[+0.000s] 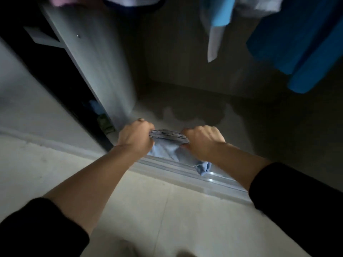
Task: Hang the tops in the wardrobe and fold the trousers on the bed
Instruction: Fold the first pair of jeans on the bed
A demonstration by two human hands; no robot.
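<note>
- The left hand (136, 135) and right hand (201, 140) were a short way apart. Each was curled tight around the top edge of a light-blue garment (168, 151), held low in front of the open wardrobe (176, 52).
- A grey patterned band (168, 135) was stretched between the two fists. It could have been a waistband or a collar; the blur made it impossible to tell. If it were trousers, hanging them here would go against the task, since they belong folded on the bed.
- The cloth was bunched under the fists, and one loose end drooped towards the sliding track (185, 175). That end could well have dragged across the rail or the floor (148, 210) and picked up dirt, or snagged in the groove.
- No hanger could be seen in either hand. Lifting the garment to the rail without one would likely have meant letting go with one hand, and the fabric might then have slipped out of the other.
- A blue top (297, 43) hung close by on the right, with other clothes beside it. A hurried upward swing could have knocked one askew or off its hanger.
- The upright panel (104, 62) stood just beside the left hand, so a sideways move risked a knuckle bump.
- The wardrobe interior was dim, which would have made a misjudged reach more likely.
</note>
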